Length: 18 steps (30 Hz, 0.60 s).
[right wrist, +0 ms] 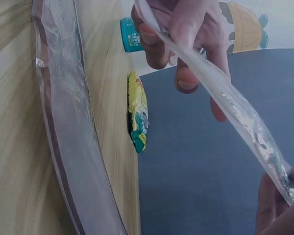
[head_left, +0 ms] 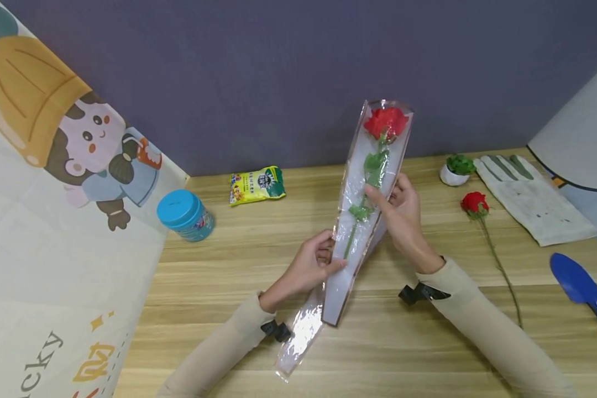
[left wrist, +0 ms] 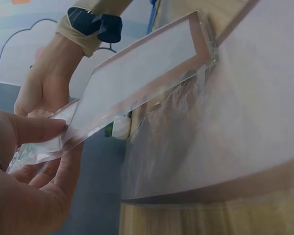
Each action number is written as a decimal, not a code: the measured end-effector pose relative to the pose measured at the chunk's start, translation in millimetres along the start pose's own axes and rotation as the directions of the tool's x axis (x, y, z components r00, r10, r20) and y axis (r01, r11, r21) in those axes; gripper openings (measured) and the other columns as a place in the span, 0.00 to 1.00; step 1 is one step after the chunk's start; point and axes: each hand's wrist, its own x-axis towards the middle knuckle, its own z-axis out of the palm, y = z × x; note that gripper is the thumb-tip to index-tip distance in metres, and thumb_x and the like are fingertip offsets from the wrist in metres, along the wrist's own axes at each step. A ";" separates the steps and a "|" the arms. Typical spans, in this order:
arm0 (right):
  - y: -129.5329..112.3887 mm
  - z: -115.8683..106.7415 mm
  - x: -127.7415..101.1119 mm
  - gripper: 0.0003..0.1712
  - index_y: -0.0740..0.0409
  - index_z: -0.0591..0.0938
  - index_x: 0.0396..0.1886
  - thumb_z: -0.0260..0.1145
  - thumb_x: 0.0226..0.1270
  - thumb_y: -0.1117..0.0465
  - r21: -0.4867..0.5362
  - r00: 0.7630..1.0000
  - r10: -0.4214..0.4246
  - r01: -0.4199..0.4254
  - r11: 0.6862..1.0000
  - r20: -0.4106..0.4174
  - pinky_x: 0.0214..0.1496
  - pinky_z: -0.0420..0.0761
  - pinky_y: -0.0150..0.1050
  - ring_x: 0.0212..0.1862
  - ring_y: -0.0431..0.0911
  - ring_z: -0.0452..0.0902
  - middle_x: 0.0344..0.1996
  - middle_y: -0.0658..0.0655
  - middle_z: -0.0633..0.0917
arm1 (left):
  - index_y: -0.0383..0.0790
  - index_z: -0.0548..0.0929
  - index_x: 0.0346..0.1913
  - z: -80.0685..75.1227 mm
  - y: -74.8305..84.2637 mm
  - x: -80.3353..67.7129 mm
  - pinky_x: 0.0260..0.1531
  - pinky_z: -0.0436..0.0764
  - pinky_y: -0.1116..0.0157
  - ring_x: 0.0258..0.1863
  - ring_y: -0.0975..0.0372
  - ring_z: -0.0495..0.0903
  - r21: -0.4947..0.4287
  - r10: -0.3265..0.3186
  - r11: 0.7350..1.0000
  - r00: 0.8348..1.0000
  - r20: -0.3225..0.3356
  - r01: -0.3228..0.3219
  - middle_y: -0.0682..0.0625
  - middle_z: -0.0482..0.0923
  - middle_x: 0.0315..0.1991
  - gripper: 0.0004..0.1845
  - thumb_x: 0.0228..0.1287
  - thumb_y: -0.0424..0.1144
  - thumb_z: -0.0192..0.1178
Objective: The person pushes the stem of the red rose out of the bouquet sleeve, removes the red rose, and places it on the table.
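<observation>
A clear flower sleeve point(head_left: 335, 301) with a white back and brownish edging holds a red rose point(head_left: 387, 122), its green stem and leaves showing through the film. The left hand point(head_left: 310, 265) pinches the sleeve's lower part, thumb on the front. Higher up, the right hand point(head_left: 403, 218) grips the sleeve's right edge with its thumb over the front. In the left wrist view the left thumb point(left wrist: 44, 129) presses on the film. Beneath the held sleeve, a second flat sleeve point(head_left: 300, 337) lies on the table, partly hidden by it.
Left on the wooden table point(head_left: 219, 331) are a blue-lidded jar point(head_left: 184, 214) and a yellow-green packet point(head_left: 257, 186). To the right lie a small potted plant point(head_left: 457, 169), another red rose point(head_left: 495, 254), white gloves point(head_left: 534, 196) and a blue trowel point(head_left: 577, 279). A dark wall point(head_left: 278, 83) stands behind.
</observation>
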 end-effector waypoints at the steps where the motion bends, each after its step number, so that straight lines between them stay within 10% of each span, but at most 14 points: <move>1: -0.6 -0.1 0.3 0.28 0.58 0.75 0.65 0.73 0.68 0.67 -0.006 1.000 0.001 -0.001 1.000 -0.004 0.47 0.90 0.30 0.43 0.37 0.87 0.46 0.45 0.90 | 0.34 0.78 0.62 0.2 0.3 -0.2 0.38 0.91 0.66 0.37 0.63 0.86 -0.002 -0.003 1.000 1.000 -0.001 0.003 0.34 0.87 0.51 0.25 0.62 0.23 0.67; 18: -7.0 -1.2 -0.2 0.29 0.59 0.74 0.66 0.72 0.68 0.69 -0.069 1.000 0.018 -0.019 0.997 -0.007 0.47 0.90 0.31 0.44 0.37 0.88 0.46 0.41 0.89 | 0.32 0.80 0.58 2.5 1.7 -0.1 0.38 0.88 0.70 0.34 0.66 0.82 -0.040 0.005 0.999 0.998 -0.057 -0.007 0.33 0.86 0.47 0.23 0.59 0.25 0.70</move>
